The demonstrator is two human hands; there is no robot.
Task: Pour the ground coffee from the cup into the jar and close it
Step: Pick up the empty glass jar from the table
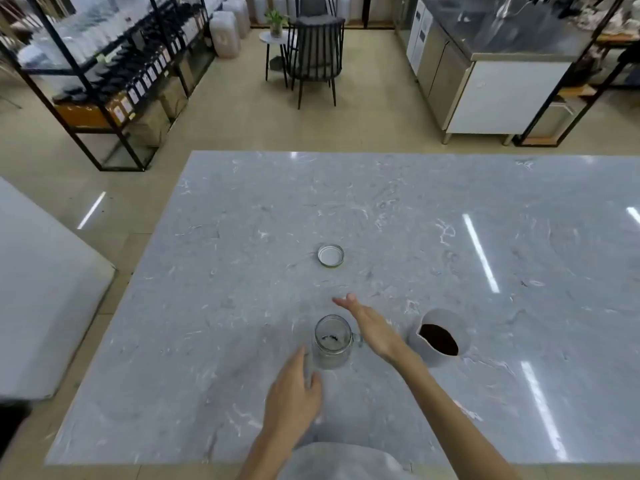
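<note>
Grey marble tabletop [398,202], bare but for three task things. Leftmost, left hand [294,389], fingers loosely spread and holding nothing, just short of the glass jar [331,341], fingertips close to its near-left wall, contact not clear. Just beyond and right of that hand, the jar upright, mouth open, almost empty: only a few dark specks at the bottom, what exactly too small to tell. Farther out, well past both hands, the metal lid [331,255] lying flat, inside face up, apart from everything. Right of the jar, right hand [372,327] flat and open, fingers extended away, empty, hovering between jar and cup, touching neither as far as visible. Immediately right of that hand, the grey spouted cup [440,337] standing upright, dark ground coffee [439,338] filling it, spout toward the jar.

By the look of it: lid off, so opening done; pouring not begun, coffee seemingly all in the cup. Left to do: grasp the cup, steady the jar, tip over the mouth, fetch the lid and screw on.
</note>
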